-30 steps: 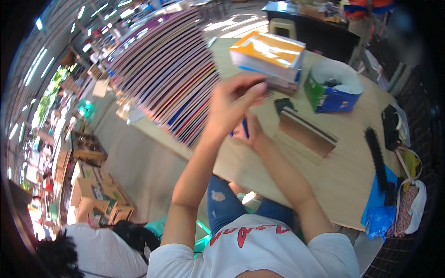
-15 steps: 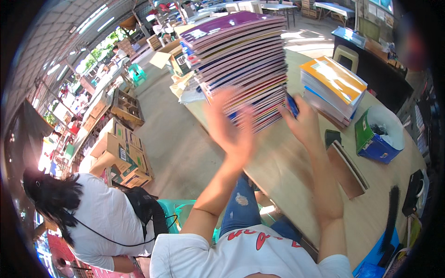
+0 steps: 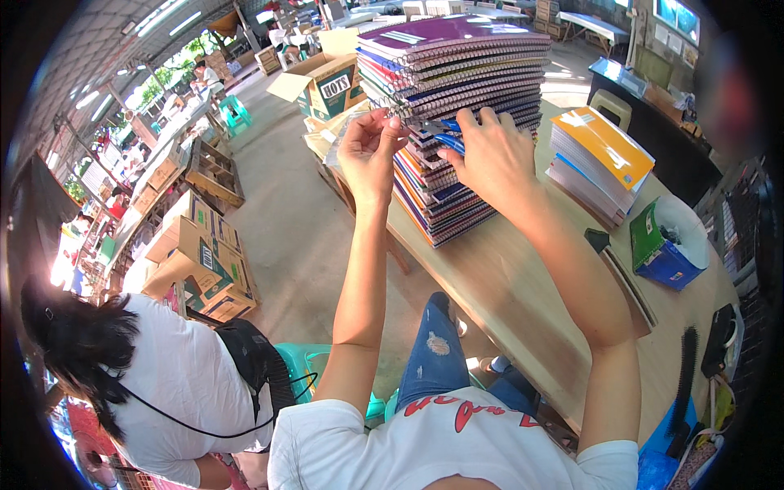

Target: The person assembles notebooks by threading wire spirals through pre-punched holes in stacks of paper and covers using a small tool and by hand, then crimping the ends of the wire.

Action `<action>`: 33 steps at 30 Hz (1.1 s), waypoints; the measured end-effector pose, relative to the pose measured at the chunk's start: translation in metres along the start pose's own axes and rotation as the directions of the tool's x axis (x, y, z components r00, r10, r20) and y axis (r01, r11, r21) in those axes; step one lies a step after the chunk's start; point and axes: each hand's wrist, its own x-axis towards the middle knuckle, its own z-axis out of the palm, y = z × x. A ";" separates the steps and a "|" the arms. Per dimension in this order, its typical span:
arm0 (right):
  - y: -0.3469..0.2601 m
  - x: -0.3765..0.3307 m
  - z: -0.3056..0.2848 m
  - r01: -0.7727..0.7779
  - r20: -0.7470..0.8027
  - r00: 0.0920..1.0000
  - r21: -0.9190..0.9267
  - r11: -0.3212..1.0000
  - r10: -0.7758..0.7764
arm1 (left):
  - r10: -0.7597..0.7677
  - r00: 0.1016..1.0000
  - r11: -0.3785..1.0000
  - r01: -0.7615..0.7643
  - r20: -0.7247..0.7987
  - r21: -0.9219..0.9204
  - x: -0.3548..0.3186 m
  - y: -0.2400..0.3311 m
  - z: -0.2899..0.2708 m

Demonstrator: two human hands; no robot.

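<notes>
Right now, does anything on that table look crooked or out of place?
The tall stack of spiral notebooks is uneven: the lower books jut toward the table edge and the layers sit staggered. The left hand and right hand are up against its side. The smaller orange-topped stack looks tidy. Nothing looks spilled or damaged.

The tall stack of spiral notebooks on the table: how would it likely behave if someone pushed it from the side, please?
The stack of spiral notebooks stands high and already leans, so its upper part would probably slide or topple. It is likely heavy. The left hand and right hand touch its side.
</notes>
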 end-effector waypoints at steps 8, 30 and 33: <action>-0.010 0.007 0.006 0.014 0.007 1.000 -0.053 0.999 -0.013 | 0.038 0.999 0.995 -0.040 0.027 0.088 0.000 0.003 -0.007; -0.011 0.010 -0.011 -0.078 0.036 0.996 -0.075 0.994 0.080 | 0.000 0.998 0.991 -0.009 0.064 0.134 0.006 0.010 -0.003; -0.008 0.008 -0.012 -0.100 0.046 0.993 -0.110 0.989 0.105 | -0.008 0.998 0.994 0.002 0.058 0.107 0.004 0.010 -0.002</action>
